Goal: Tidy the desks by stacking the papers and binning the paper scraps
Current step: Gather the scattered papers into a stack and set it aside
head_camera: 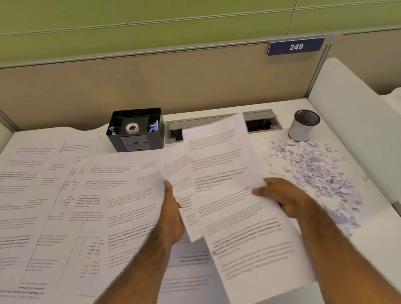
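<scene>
1. The left hand (173,213) grips the left edge of a back sheet (178,178), which is lifted off the desk (382,262). Its thumb lies along that edge, and its fingers are hidden behind the paper.
2. The right hand (283,198) pinches the right edge of a larger front sheet (237,214), thumb on top and fingers curled beneath. This sheet overlaps the back sheet and tilts, with its near corner hanging low over the desk's near edge.
3. Loose papers (47,216) cover the left and middle of the desk in overlapping layers, reaching the left edge and running under both forearms.
4. The paper scraps (312,170) lie in a scattered heap on the right side, just right of the right hand. They stretch from the far right towards the white side panel (373,131).
5. A white cup (303,127) with a dark mesh rim stands at the far end of the scraps, touching or just beside them.
6. A black organiser (136,131) holding a tape roll (132,128) sits at the far edge, with a grey cable hatch (262,120) to its right, partly hidden by the front sheet.
7. Bare desk shows near right, between the front sheet and the side panel.
</scene>
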Action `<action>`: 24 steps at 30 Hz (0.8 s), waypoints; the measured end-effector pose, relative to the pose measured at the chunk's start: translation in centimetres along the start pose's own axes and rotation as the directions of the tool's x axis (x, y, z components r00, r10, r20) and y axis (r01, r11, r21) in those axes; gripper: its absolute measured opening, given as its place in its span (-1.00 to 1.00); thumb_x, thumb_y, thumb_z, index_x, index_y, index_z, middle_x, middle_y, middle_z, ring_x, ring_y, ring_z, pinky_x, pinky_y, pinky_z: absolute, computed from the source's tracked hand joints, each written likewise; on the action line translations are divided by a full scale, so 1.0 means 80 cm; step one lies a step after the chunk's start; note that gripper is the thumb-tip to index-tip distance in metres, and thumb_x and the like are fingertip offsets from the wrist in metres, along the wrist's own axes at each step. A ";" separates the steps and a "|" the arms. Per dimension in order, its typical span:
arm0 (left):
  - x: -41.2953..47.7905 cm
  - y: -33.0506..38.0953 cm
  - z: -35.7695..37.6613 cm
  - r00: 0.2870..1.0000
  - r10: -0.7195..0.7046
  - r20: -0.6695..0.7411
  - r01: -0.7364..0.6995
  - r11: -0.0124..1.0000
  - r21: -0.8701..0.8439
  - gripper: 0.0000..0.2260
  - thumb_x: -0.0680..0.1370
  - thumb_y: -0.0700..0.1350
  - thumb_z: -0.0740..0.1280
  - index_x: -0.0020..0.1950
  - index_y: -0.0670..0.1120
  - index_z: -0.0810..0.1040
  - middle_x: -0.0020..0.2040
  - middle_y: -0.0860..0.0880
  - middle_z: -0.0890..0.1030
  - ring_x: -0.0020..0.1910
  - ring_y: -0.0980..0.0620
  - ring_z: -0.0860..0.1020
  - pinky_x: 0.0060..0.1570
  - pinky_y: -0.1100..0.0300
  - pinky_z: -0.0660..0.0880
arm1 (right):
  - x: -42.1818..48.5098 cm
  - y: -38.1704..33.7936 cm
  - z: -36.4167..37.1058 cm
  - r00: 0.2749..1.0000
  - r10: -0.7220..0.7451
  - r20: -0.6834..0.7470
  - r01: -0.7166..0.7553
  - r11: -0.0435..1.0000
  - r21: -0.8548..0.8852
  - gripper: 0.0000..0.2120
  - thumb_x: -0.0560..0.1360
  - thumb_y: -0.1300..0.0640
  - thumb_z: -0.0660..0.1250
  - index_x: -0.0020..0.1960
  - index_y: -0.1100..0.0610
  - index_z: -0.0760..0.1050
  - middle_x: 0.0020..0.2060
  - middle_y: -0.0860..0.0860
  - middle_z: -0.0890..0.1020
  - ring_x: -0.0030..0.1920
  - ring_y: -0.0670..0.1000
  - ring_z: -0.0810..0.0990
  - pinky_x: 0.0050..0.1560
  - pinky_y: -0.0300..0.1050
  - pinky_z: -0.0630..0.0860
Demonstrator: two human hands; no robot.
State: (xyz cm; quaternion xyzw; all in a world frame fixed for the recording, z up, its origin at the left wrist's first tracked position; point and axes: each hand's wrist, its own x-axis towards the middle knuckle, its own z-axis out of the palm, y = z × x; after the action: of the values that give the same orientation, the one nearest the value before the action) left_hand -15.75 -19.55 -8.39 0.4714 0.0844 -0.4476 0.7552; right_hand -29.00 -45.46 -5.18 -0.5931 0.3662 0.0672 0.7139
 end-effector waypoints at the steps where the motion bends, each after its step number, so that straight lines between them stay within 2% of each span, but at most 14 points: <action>1: -0.002 0.003 -0.003 0.999 -0.011 -0.050 0.012 1.000 0.004 -0.44 0.63 0.36 0.05 0.34 0.03 0.59 0.23 -0.12 0.68 0.22 -0.19 0.63 0.19 -0.15 0.55 | 0.006 0.012 0.013 1.000 0.021 0.011 -0.021 1.000 -0.003 -0.72 0.52 0.38 0.38 0.21 0.41 0.55 0.06 0.37 0.67 -0.13 0.25 0.72 -0.18 0.06 0.69; 4: 0.005 -0.005 -0.028 0.950 -0.020 -0.311 0.095 0.969 0.228 -0.67 0.66 0.03 0.32 0.32 -0.14 0.59 0.20 -0.18 0.68 0.13 -0.20 0.65 0.18 -0.15 0.58 | 0.024 0.039 0.045 0.996 0.083 0.035 -0.083 0.996 -0.018 -0.71 0.50 0.38 0.40 0.22 0.41 0.56 0.03 0.33 0.69 -0.02 0.31 0.71 -0.06 0.14 0.67; 6: 0.009 -0.016 -0.050 0.914 -0.004 -0.406 0.152 0.931 0.333 -0.69 0.64 -0.17 0.33 0.38 -0.21 0.54 0.25 -0.19 0.65 0.16 -0.21 0.62 0.24 -0.20 0.55 | 0.030 0.046 0.061 0.993 0.118 0.032 -0.117 0.993 -0.033 -0.72 0.50 0.37 0.41 0.20 0.41 0.57 0.02 0.32 0.70 0.01 0.33 0.70 -0.03 0.15 0.66; 8: 0.008 -0.024 -0.061 0.898 -0.001 -0.440 0.176 0.918 0.356 -0.70 0.63 -0.26 0.31 0.36 -0.24 0.52 0.24 -0.20 0.64 0.15 -0.23 0.62 0.23 -0.20 0.55 | 0.034 0.046 0.073 0.992 0.128 0.022 -0.126 0.990 -0.068 -0.75 0.51 0.37 0.41 0.17 0.43 0.57 0.02 0.33 0.69 -0.03 0.31 0.70 -0.07 0.11 0.67; 13: 0.002 -0.032 -0.069 0.909 0.025 -0.416 0.167 0.892 0.419 -0.69 0.61 -0.26 0.37 0.36 -0.23 0.54 0.27 -0.18 0.64 0.07 -0.16 0.64 0.06 -0.03 0.61 | 0.042 0.041 0.091 0.991 0.106 0.084 -0.090 0.980 -0.175 -0.73 0.49 0.40 0.38 0.19 0.39 0.59 0.04 0.27 0.71 0.02 0.30 0.70 -0.02 0.09 0.67; 17: -0.006 -0.025 -0.059 0.900 0.163 -0.404 0.086 0.843 0.531 -0.66 0.62 -0.25 0.35 0.41 -0.20 0.52 0.30 -0.15 0.62 0.08 -0.09 0.60 0.13 0.07 0.55 | 0.046 0.028 0.100 0.990 0.046 0.132 -0.011 0.966 -0.259 -0.66 0.38 0.33 0.42 0.16 0.29 0.64 0.01 0.20 0.73 0.02 0.27 0.72 0.15 0.26 0.61; 19: -0.011 -0.016 -0.053 0.885 0.260 -0.387 0.014 0.815 0.579 -0.68 0.63 -0.24 0.32 0.40 -0.17 0.54 0.25 -0.11 0.64 0.03 -0.03 0.61 0.02 0.16 0.55 | 0.045 0.016 0.101 0.993 -0.010 0.118 0.040 0.965 -0.259 -0.70 0.40 0.34 0.42 0.13 0.27 0.65 -0.02 0.19 0.74 -0.01 0.27 0.72 0.12 0.29 0.62; 21: -0.015 -0.007 -0.047 0.866 0.340 -0.366 -0.091 0.828 0.554 -0.71 0.64 -0.25 0.31 0.36 -0.15 0.57 0.18 -0.06 0.67 -0.04 0.06 0.63 -0.12 0.22 0.55 | 0.042 0.005 0.101 0.991 -0.075 0.112 0.101 0.964 -0.248 -0.74 0.46 0.36 0.41 0.14 0.25 0.65 -0.02 0.17 0.74 -0.02 0.24 0.73 0.09 0.24 0.65; 24: -0.018 0.008 -0.038 0.819 0.430 -0.381 -0.218 0.847 0.485 -0.77 0.65 -0.24 0.30 0.28 -0.08 0.59 0.00 0.08 0.68 -0.08 0.13 0.64 -0.19 0.27 0.56 | 0.037 -0.005 0.099 0.970 -0.084 0.228 0.139 0.962 -0.237 -0.72 0.49 0.36 0.40 0.19 0.21 0.62 0.04 0.12 0.74 0.02 0.19 0.73 0.06 0.12 0.67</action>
State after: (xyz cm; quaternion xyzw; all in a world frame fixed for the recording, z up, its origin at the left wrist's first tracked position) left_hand -15.23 -16.20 -8.88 0.7250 0.0855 -0.1865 0.6575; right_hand -23.13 -39.49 -6.46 -0.6877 0.2410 0.1362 0.6712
